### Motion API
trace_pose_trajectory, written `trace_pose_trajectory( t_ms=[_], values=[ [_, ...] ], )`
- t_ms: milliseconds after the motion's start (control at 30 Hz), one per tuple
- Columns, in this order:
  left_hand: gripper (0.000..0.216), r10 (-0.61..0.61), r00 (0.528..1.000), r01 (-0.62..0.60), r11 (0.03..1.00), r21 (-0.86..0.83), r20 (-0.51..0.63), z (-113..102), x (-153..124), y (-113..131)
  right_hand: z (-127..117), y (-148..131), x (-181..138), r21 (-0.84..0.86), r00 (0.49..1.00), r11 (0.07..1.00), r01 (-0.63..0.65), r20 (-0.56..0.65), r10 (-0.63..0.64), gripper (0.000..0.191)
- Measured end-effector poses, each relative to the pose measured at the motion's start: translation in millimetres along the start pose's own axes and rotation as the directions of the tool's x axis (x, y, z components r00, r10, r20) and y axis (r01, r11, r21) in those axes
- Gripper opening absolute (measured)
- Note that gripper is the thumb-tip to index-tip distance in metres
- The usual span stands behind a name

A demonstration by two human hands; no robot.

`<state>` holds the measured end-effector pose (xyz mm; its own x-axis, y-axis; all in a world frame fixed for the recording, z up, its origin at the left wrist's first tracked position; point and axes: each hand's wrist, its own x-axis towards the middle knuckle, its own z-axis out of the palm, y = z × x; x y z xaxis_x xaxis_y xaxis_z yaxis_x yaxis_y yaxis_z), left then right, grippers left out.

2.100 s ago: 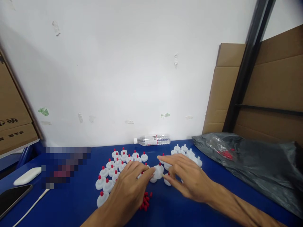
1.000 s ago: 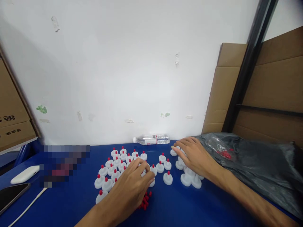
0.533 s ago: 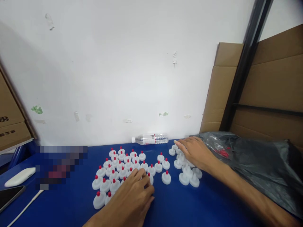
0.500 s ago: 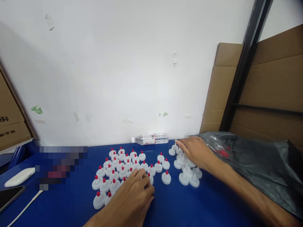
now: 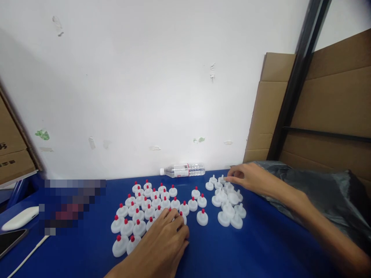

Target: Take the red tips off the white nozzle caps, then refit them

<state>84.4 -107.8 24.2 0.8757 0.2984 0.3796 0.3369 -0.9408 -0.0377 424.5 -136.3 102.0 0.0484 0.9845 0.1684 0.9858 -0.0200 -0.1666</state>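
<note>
My left hand (image 5: 165,239) lies at the lower right of a group of white nozzle caps with red tips (image 5: 149,211). Its fingers are curled and close together over these caps; whatever is under the fingertips is hidden. To the right is a heap of white nozzle caps without red tips (image 5: 228,210), some stacked on others. My right hand (image 5: 246,177) hovers by the heap's far right side. Thumb and forefinger are bent towards each other with a gap, and nothing shows between them. One red-tipped cap (image 5: 202,217) stands apart between the groups.
A clear plastic bottle (image 5: 182,170) lies along the wall. Dark plastic sheeting (image 5: 307,193) covers the right side, below cardboard (image 5: 269,112) and a black post. At left are a white case (image 5: 20,218), a phone (image 5: 11,241) and a white cable (image 5: 29,255).
My right hand has drawn back to the right off the heap, uncovering its far caps, and its fingers have bent. My left hand is almost unmoved. The view has shifted slightly.
</note>
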Motion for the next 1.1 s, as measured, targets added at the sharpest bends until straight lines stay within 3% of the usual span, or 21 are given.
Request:
trace_pose_trajectory(
  t_ms=[133, 233, 367, 533, 700, 833, 967, 1033, 1100],
  values=[
    [0.01, 0.011, 1.0, -0.011, 1.0, 0.016, -0.016, 5.2, 0.4, -1.5, -7.0, 3.8, -4.9, 0.11, 0.976, 0.992, 0.059, 0.203, -0.081, 0.042],
    [0.012, 0.021, 0.999, -0.021, 1.0, 0.008, -0.029, 7.6, 0.8, -2.7, -1.9, 3.4, -6.4, 0.134, 0.955, 0.989, 0.057, 0.282, -0.093, 0.048],
    [0.014, 0.043, 0.998, -0.043, 0.999, -0.011, -0.056, 5.5, 1.7, -1.9, 7.2, 1.1, -6.8, 0.14, 0.943, 0.989, 0.056, 0.317, -0.098, 0.048],
    [0.013, 0.065, 0.995, -0.064, 0.998, 0.017, -0.072, 1.1, 2.7, 0.4, 6.0, -1.2, -6.9, 0.146, 0.947, 0.986, 0.083, 0.296, -0.123, 0.026],
    [0.015, 0.083, 0.989, -0.082, 0.997, 0.013, -0.125, -0.3, 3.1, -0.4, -7.0, -6.8, -6.4, 0.127, 0.977, 0.986, 0.111, 0.167, -0.132, 0.022],
    [0.018, 0.089, 0.965, -0.09, 0.996, 0.008, -0.246, -0.5, 4.6, -2.3, -9.2, -19.3, -8.4, 0.08, 0.988, 0.988, 0.132, -0.089, -0.124, 0.027],
    [0.018, 0.092, 0.939, -0.094, 0.996, 0.012, -0.332, -4.7, 6.5, -4.8, 6.2, -37.5, -11.2, 0.018, 0.913, 0.961, 0.278, -0.316, -0.258, 0.022],
    [0.016, 0.058, 0.933, -0.061, 0.998, 0.003, -0.356, -7.9, 6.7, -6.3, 18.6, -48.7, -12.6, -0.011, 0.844, 0.913, 0.408, -0.377, -0.382, 0.019],
    [0.016, 0.015, 0.926, -0.021, 1.0, -0.011, -0.377, -10.2, 6.1, -8.3, 30.8, -60.4, -14.9, -0.038, 0.76, 0.847, 0.53, -0.422, -0.494, 0.03]
  ],
)
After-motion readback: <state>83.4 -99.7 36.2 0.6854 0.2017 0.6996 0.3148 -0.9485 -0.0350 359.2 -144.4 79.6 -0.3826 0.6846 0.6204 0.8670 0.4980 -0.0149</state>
